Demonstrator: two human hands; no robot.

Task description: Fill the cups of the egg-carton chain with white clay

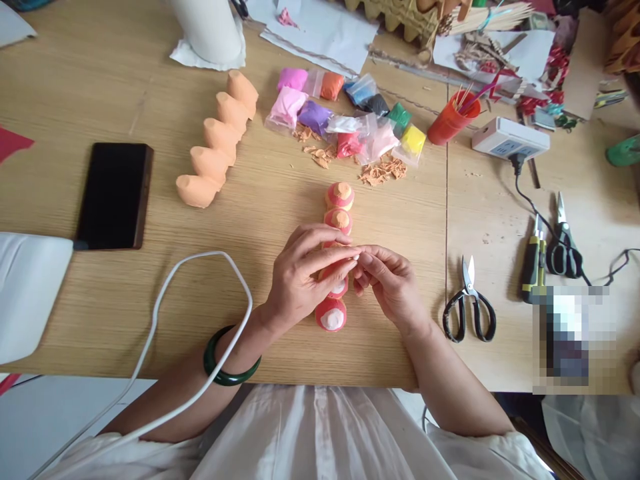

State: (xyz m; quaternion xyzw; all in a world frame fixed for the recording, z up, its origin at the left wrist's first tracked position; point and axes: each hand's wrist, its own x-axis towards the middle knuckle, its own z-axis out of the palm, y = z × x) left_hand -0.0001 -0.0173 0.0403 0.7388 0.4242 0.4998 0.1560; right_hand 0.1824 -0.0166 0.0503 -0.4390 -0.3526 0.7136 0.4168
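Between the fingertips of both hands sits a tiny piece of white clay [356, 257]. My left hand [300, 273] pinches it with thumb and forefinger, and my right hand [393, 283] closes on it from the other side. Under the hands stands a row of rounded red pieces; the nearest red piece [323, 321] has a white top. At the far end, a red piece [341, 193] carries an orange knob. My hands hide the middle of that row. To the left lies a strip of joined orange cups [215, 143], like a cut egg carton.
Small bags of coloured clay [315, 117] lie beyond the row, near orange crumbs [383, 171]. A red cup [453, 120] holds sticks. Scissors [469, 300] and a power strip [511, 139] are at right. A black phone [116, 197] and a white cable [157, 313] are at left.
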